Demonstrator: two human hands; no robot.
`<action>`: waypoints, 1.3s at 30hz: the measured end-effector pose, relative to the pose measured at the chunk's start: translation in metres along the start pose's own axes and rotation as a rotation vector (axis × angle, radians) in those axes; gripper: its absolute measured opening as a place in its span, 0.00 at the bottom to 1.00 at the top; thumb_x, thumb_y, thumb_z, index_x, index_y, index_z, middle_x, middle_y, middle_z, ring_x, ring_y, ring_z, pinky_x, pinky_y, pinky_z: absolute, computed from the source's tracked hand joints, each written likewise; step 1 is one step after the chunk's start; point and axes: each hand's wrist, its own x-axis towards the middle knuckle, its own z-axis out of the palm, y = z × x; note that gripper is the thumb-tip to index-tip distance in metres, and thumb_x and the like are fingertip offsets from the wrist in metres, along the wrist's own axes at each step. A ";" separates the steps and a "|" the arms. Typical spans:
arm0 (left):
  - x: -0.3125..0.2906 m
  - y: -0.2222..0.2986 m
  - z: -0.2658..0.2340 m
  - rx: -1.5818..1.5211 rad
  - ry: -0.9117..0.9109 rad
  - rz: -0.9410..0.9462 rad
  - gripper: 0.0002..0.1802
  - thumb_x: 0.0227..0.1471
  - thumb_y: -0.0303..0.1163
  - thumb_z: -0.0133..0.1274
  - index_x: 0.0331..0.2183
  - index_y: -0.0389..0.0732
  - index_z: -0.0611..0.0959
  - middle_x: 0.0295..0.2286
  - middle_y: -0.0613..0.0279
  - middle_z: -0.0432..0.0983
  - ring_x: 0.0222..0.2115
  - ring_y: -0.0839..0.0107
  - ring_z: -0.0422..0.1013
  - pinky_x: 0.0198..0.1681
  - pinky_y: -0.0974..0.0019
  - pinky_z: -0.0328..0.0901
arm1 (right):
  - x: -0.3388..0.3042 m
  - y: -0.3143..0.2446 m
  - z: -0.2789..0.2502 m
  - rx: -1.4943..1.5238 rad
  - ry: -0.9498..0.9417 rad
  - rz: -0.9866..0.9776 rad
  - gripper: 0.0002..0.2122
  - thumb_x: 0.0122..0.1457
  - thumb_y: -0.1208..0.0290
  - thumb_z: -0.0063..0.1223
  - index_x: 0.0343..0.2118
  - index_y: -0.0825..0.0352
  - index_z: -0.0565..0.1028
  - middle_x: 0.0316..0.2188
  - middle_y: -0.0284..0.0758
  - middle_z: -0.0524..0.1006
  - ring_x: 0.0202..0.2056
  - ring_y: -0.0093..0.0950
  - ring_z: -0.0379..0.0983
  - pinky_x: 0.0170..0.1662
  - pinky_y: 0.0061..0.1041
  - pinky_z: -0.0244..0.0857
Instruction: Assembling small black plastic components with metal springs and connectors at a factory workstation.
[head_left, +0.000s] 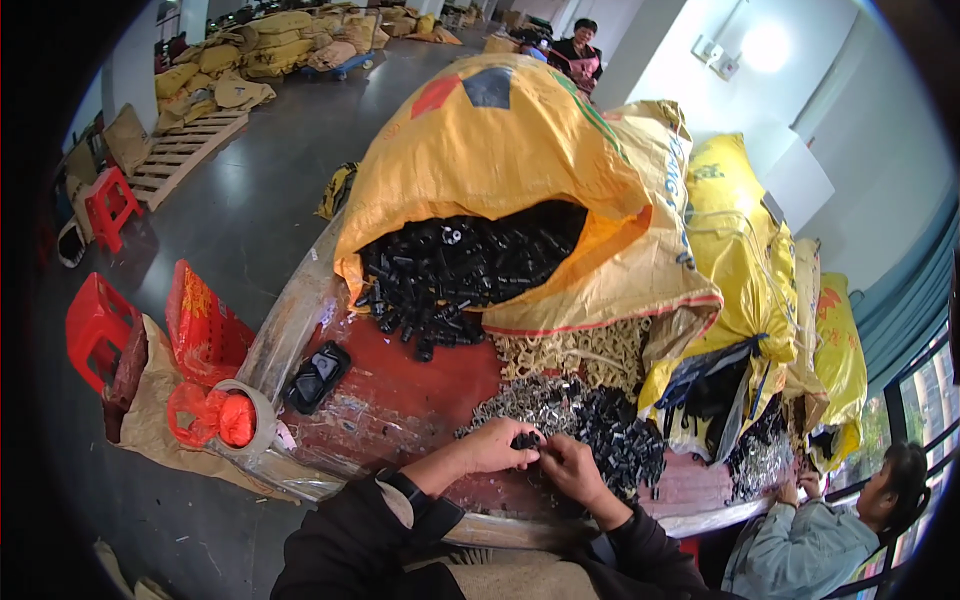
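Note:
My left hand (pixel 494 446) is closed and pinches a small black plastic part (pixel 526 440) above the front of the table. Right beside it, my right hand (pixel 572 470) is closed too, its fingertips meeting the part; whatever they grip is hidden. Just past my hands lie a heap of small silvery metal pieces (pixel 525 402) and a heap of small black pieces (pixel 622 445). Behind these is a pile of beige plastic pieces (pixel 585 352). A large orange woven sack (pixel 500 140) lies with its mouth towards me, black plastic fittings (pixel 465 265) spilling out.
On the worn red tabletop (pixel 385 420), a black plastic tray (pixel 318 376) sits to the left. A grey round container (pixel 262 415) with a red bag stands at the table's left edge. Yellow sacks (pixel 735 260) line the right, where a co-worker (pixel 820 530) handles parts. Red stools (pixel 98 325) stand left.

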 end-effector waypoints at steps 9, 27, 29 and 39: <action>-0.001 -0.001 0.003 -0.052 0.094 0.054 0.05 0.39 0.25 0.50 0.25 0.37 0.74 0.15 0.68 0.68 0.17 0.83 0.64 0.21 0.76 0.61 | -0.006 -0.006 0.007 0.234 0.037 0.075 0.03 0.47 0.77 0.45 0.24 0.70 0.67 0.16 0.38 0.66 0.18 0.29 0.63 0.22 0.23 0.57; 0.003 -0.011 -0.004 0.238 0.197 0.017 0.15 0.35 0.37 0.53 0.24 0.34 0.74 0.17 0.49 0.70 0.20 0.60 0.69 0.25 0.63 0.63 | 0.001 0.008 -0.014 0.001 -0.026 0.093 0.04 0.46 0.76 0.48 0.24 0.71 0.68 0.16 0.35 0.66 0.18 0.23 0.61 0.22 0.19 0.57; -0.002 -0.006 -0.003 0.386 0.149 0.058 0.10 0.39 0.33 0.51 0.25 0.36 0.74 0.15 0.60 0.70 0.17 0.77 0.67 0.21 0.70 0.62 | 0.003 0.006 -0.011 -0.010 -0.035 0.056 0.05 0.45 0.76 0.48 0.25 0.70 0.69 0.18 0.38 0.67 0.19 0.29 0.65 0.23 0.22 0.59; -0.006 0.014 -0.013 0.415 -0.198 -0.039 0.15 0.36 0.37 0.52 0.26 0.36 0.74 0.20 0.51 0.71 0.25 0.61 0.69 0.27 0.62 0.63 | 0.033 -0.007 -0.018 -0.208 -0.052 -0.138 0.07 0.42 0.75 0.50 0.27 0.66 0.68 0.21 0.37 0.67 0.22 0.37 0.66 0.23 0.29 0.61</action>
